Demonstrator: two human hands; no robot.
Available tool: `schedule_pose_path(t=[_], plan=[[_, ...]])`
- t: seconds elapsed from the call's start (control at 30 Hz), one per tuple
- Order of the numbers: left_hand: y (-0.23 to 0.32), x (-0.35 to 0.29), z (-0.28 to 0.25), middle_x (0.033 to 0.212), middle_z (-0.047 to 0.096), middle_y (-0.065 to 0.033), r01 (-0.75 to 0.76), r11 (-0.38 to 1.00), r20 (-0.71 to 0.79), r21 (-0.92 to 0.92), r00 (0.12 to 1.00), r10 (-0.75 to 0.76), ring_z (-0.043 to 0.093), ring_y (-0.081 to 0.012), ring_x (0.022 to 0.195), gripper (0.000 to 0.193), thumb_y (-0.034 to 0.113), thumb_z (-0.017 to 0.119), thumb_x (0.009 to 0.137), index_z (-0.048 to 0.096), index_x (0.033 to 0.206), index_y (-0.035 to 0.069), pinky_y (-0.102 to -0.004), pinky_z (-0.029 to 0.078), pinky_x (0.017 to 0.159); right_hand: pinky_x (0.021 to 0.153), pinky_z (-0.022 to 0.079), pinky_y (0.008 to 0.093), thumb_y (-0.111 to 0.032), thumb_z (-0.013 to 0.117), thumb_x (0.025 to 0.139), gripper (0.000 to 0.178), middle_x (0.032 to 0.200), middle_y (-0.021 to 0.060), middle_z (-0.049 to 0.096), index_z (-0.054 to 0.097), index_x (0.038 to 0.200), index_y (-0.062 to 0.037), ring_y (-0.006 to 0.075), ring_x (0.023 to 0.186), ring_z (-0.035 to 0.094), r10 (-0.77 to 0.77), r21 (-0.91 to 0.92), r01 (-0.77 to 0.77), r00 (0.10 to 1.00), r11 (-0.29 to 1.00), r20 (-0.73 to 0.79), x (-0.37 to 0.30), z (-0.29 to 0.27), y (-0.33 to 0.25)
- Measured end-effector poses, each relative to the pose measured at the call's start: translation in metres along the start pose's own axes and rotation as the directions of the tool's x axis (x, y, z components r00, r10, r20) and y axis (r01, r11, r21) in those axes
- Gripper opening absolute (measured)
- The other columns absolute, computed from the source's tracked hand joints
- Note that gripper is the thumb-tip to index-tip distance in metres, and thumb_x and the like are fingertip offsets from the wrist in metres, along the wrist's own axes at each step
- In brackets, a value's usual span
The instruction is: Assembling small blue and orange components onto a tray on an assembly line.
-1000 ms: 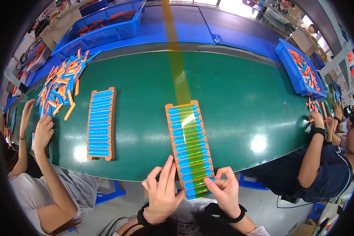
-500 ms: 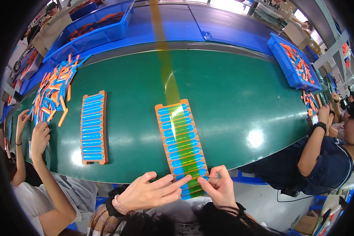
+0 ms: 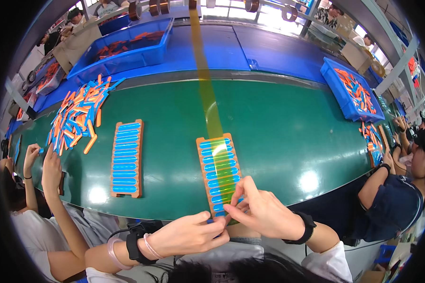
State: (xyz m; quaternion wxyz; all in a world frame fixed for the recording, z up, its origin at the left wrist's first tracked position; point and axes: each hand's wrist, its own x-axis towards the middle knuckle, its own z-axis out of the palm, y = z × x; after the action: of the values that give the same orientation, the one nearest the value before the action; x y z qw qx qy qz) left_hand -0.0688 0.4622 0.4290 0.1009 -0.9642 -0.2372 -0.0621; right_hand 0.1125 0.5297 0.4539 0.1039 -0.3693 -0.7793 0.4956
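Observation:
A brown slotted rack (image 3: 202, 166) lies at the near edge of the table, its slots filled with blue rounded strips. Yellow see-through tape (image 3: 213, 120) runs down from a far roll and lies along the rack over the strips. At the rack's near end, my left hand (image 3: 186, 237) has its fingers bent together by the tape's end; what they grip is hidden. My right hand (image 3: 264, 212) reaches over the rack, thumb and forefinger pinched at the tape near that same end.
A second filled rack (image 3: 126, 162) lies to the left. Beyond it is a heap of orange and blue strips (image 3: 80, 113), where a co-worker's hands (image 3: 51, 170) are. Blue bins (image 3: 349, 106) of strips stand far right and far left (image 3: 123, 52). Another person (image 3: 392, 188) sits at right.
My right hand has come across leftward over the rack's near end, fingers now pinched. My left hand has drawn in its stretched fingers. The view has tilted up, showing the rolls at the back.

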Motion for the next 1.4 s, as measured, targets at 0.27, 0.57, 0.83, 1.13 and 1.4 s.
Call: schedule_pose_path(t=[0.27,0.57,0.83,1.13,1.4], plan=[[-0.124,0.033,0.016,0.123,0.037,-0.0142,0.316,-0.034,0.129,-0.948,0.286,-0.950,0.040,-0.0202,0.109,0.055,0.022,0.060,0.078,0.031,0.120,0.001,-0.0317,0.034,0.089,0.054,0.048,0.0338,-0.017,0.056,0.082,0.032,0.072,0.0179,0.060,0.029,0.091,-0.0004,0.0285,0.067,0.062,0.016,-0.115,-0.020,0.999,0.993,-0.031,-0.003,0.003,-0.006],[-0.162,0.046,0.059,0.096,0.060,-0.0134,0.044,-0.417,0.407,-0.908,0.328,-0.853,0.056,-0.0155,0.086,0.028,0.018,0.051,0.086,0.053,0.100,-0.006,-0.0261,0.044,0.079,0.053,0.045,0.0404,-0.021,0.053,0.082,0.032,0.079,0.0225,0.052,0.029,0.087,0.0000,0.0342,0.062,0.058,0.077,-0.033,-0.075,0.996,0.997,0.043,0.004,0.003,-0.017],[-0.145,0.056,0.052,0.091,0.063,-0.0109,0.093,-0.215,0.233,-0.972,0.293,-0.927,0.057,-0.0109,0.084,0.022,0.015,0.050,0.086,0.056,0.094,-0.005,-0.0235,0.044,0.078,0.055,0.044,0.0390,-0.021,0.057,0.080,0.034,0.069,0.0187,0.053,0.031,0.089,-0.0006,0.0333,0.062,0.056,-0.039,-0.289,0.004,0.993,0.957,-0.116,0.037,-0.008,-0.017],[-0.124,0.049,0.065,0.080,0.064,-0.0116,0.183,-0.214,0.248,-0.960,0.191,-0.950,0.060,-0.0118,0.072,0.023,0.014,0.053,0.082,0.058,0.090,-0.007,-0.0230,0.045,0.064,0.064,0.043,0.0407,-0.018,0.051,0.078,0.027,0.082,0.0233,0.050,0.035,0.085,0.0024,0.0382,0.075,0.053,-0.167,-0.364,0.035,0.926,0.931,-0.338,0.125,-0.026,-0.009],[-0.130,0.052,0.046,0.124,0.034,-0.0286,0.733,0.202,0.122,-0.649,0.363,-0.924,0.036,-0.0338,0.116,0.056,0.035,0.051,0.083,0.041,0.114,-0.011,-0.0371,0.033,0.093,0.069,0.042,0.0419,-0.018,0.051,0.078,0.030,0.097,0.0229,0.045,0.035,0.092,0.0023,0.0391,0.081,0.052,-0.080,-0.397,-0.067,0.936,0.915,-0.344,0.107,-0.042,-0.008]])
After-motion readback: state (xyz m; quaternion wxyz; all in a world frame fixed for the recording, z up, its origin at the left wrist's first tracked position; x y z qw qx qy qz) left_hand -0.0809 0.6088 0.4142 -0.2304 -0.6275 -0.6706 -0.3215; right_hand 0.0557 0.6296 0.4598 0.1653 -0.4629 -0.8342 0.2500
